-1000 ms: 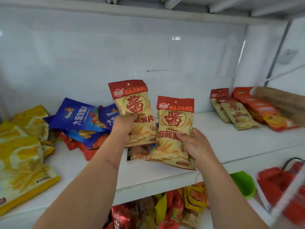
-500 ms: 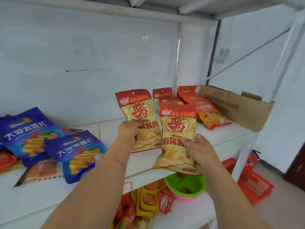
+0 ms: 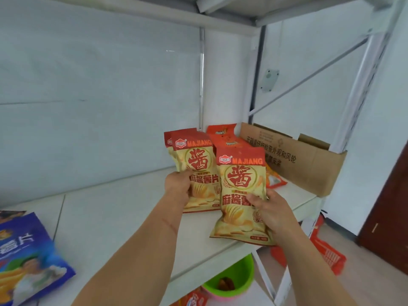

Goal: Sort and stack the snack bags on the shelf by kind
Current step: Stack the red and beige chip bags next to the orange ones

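Step in hand: carrying 2 matching MAJIANG bags toward the stack of the same kind at the right end of the shelf (image 3: 123, 208); this was judged from where the bags hung, not seen as motion.
Left hand: the left hand (image 3: 178, 184) gripped the rear MAJIANG bag (image 3: 194, 164) at its lower left, fingers curled around the edge, bag upright and facing the camera.
Right hand: the right hand (image 3: 268, 212) pinched the front MAJIANG bag (image 3: 241, 184) by its lower right edge, thumb laid across the front; the fingers behind could not be seen.
Bag positions: both were held above the shelf, the front one overlapping the right side of the rear one and hanging out past the shelf's front lip.
Destination: a red-topped bag of the same kind (image 3: 169, 141) peeked out just behind the rear bag; orange-red bags (image 3: 229, 141) lay beside it, next to the cardboard box (image 3: 309, 164).
Unsorted remainder: 1 blue bag (image 3: 28, 257) lay well apart at the shelf's left.
Next move calls for: lowering both bags flat onto the matching pile, edges squared, clear of the orange-red bags.
Risk: slick puffed bags would likely slide off a loose stack.
Below the shelf: a green bowl (image 3: 240, 281) stood.
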The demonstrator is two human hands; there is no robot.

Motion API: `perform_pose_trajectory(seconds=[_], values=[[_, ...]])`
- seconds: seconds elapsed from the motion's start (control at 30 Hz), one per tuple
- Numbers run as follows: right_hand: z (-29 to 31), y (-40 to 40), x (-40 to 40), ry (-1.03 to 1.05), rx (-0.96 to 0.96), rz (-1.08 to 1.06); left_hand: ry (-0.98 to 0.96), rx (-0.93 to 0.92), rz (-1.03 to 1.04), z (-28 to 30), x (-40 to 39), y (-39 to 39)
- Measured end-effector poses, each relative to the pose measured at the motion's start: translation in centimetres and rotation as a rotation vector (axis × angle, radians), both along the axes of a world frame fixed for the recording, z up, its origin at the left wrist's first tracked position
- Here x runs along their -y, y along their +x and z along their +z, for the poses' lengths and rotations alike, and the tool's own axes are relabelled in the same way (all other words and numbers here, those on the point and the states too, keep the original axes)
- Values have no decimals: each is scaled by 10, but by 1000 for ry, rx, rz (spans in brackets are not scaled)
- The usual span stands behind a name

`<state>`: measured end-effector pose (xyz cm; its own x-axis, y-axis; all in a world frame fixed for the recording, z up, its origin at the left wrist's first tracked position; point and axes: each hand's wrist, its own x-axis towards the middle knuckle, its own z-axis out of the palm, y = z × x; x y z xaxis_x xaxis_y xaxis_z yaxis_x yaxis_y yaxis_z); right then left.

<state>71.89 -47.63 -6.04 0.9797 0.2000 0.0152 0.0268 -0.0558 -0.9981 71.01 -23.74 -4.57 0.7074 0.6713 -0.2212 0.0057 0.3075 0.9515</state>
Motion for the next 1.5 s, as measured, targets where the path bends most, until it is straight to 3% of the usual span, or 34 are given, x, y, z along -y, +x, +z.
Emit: perform_pose_trajectory(seconds=[0.53, 0.63, 0.77, 0.97, 1.17, 1.37, 1.5], values=[[-20, 94, -23, -188, 159, 260, -207, -2, 226, -14, 23, 62], [-22, 101, -32, -330, 259, 221, -111, -40, 268, -13, 28, 59], [-24, 95, -45, -521, 389, 125, 265, -110, 335, -24, 34, 56], [-30, 92, -64, -502, 397, 102, 458, -182, 243, -41, 41, 52], [-34, 98, -76, -490, 401, 122, 566, -297, 251, -24, 53, 45], [-34, 100, -78, -488, 395, 150, 539, -319, 229, -19, 51, 37], [-22, 86, -77, -565, 535, 78, 559, -309, 270, -14, 50, 13]])
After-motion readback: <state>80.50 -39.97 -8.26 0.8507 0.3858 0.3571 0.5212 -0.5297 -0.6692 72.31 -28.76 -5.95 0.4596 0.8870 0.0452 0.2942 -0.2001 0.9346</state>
